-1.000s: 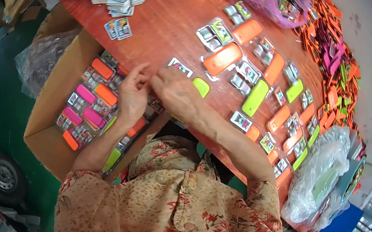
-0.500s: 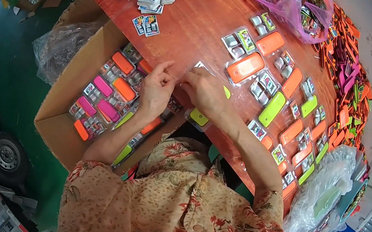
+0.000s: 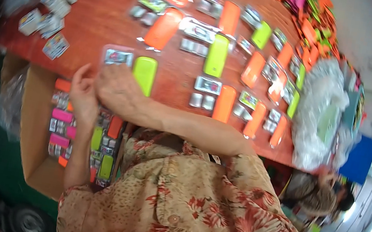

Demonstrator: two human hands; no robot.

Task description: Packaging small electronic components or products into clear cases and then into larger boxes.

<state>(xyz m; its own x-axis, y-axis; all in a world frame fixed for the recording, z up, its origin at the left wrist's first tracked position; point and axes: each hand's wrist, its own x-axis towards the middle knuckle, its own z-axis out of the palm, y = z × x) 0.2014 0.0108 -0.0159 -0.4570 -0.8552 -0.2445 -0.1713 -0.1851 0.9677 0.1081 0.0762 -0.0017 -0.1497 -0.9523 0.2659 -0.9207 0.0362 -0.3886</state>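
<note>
My right hand (image 3: 121, 88) bends over a clear blister pack (image 3: 106, 53) near the table's front edge. The pack holds a printed card (image 3: 119, 57) and a yellow-green rounded case (image 3: 143, 74). My right fingertips close on its card side and hide the compartments there. Close beside it, my left hand (image 3: 84, 94) has its fingers curled toward the thumb at the pack's lower left corner. Blur hides whatever lies between those fingers. Similar packs with orange cases (image 3: 163, 28) and yellow-green cases (image 3: 216, 55) lie in rows to the right.
A cardboard box (image 3: 30, 139) of filled packs stands below the table edge at left. Stacks of printed cards (image 3: 54, 20) sit on the table (image 3: 93, 7) at far left. Loose coloured pieces (image 3: 315, 32) are heaped far right, near a crumpled clear plastic bag (image 3: 320, 109).
The view has swung, so the packs, cards and box appear farther left. The pink bag has left the picture. My hands stay close together, the right now over the pack with the yellow-green case.
</note>
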